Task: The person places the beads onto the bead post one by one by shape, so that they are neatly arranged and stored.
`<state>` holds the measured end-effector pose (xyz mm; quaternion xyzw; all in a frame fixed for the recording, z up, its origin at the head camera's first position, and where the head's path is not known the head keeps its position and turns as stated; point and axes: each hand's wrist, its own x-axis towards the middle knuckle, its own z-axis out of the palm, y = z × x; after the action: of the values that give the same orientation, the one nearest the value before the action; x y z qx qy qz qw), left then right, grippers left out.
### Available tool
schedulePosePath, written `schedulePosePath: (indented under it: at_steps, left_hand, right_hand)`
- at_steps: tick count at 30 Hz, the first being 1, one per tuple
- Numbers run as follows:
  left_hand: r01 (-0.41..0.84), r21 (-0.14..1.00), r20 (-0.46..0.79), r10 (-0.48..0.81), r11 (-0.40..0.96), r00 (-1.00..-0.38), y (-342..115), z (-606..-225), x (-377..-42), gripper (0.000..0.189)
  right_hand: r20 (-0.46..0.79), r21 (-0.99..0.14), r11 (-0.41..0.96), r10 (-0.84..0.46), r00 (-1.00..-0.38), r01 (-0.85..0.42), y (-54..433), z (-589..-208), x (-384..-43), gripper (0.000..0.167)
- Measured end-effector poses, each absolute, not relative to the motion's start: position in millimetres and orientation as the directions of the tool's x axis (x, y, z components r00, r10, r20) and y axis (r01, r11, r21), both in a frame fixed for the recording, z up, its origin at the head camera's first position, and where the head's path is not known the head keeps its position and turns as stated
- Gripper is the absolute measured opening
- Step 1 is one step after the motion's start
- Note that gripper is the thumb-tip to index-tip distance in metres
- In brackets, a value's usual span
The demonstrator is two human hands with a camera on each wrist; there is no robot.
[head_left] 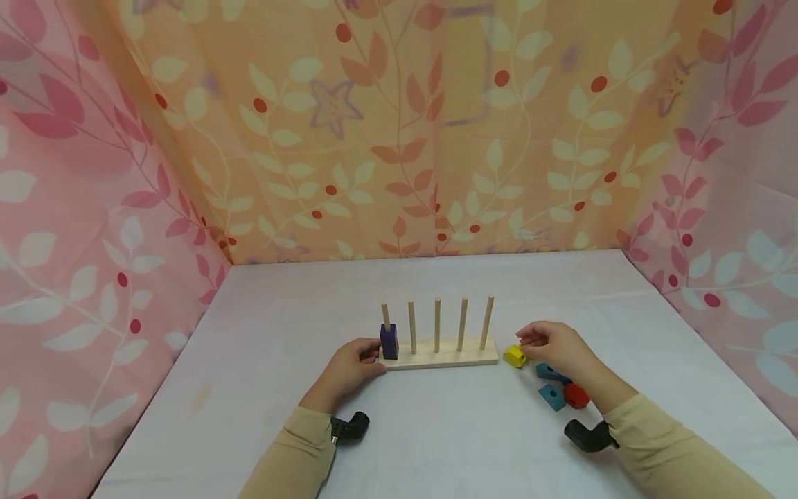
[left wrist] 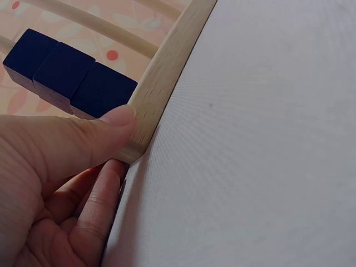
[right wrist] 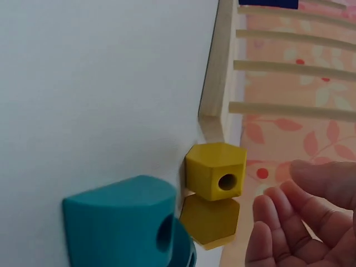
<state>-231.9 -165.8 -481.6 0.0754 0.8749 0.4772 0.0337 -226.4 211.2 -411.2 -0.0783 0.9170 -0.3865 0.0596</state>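
My left hand (head_left: pixel 350 366) holds the left end of a wooden peg stand (head_left: pixel 445 355), its thumb (left wrist: pixel 119 115) against the edge of the base. Three dark blue blocks (left wrist: pixel 62 69) are stacked on the leftmost peg, right beside that thumb; the other pegs are bare. Just off the stand's right end, my right hand (head_left: pixel 559 346) hovers by the yellow blocks (head_left: pixel 515 356), fingers loosely bent with nothing between them. In the right wrist view one yellow hexagonal block (right wrist: pixel 216 171) shows its hole, and a second yellow block lies against it.
Teal blocks (head_left: pixel 551 397) and a red block (head_left: pixel 576 396) lie on the white table right of the stand, under the right wrist, partly with a dark blue piece. Patterned cloth walls (head_left: pixel 399 138) enclose the table at the back and both sides.
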Motion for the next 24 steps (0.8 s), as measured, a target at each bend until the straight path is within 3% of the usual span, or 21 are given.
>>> schedulePosePath:
  at_steps: [18, 24]
  left_hand:
    - [0.098, 0.832, 0.016, 0.153, 0.545, -0.988, -165, -480, -233, 0.050]
    - [0.104, 0.829, 0.019, 0.159, 0.549, -0.987, -166, -480, -232, 0.051]
  right_hand:
    - [-0.119, -0.626, 0.772, -0.236, -0.964, -0.112, 201, -417, -229, 0.031]
    - [-0.149, -0.613, 0.782, -0.252, -0.956, -0.110, 196, -422, -225, 0.025]
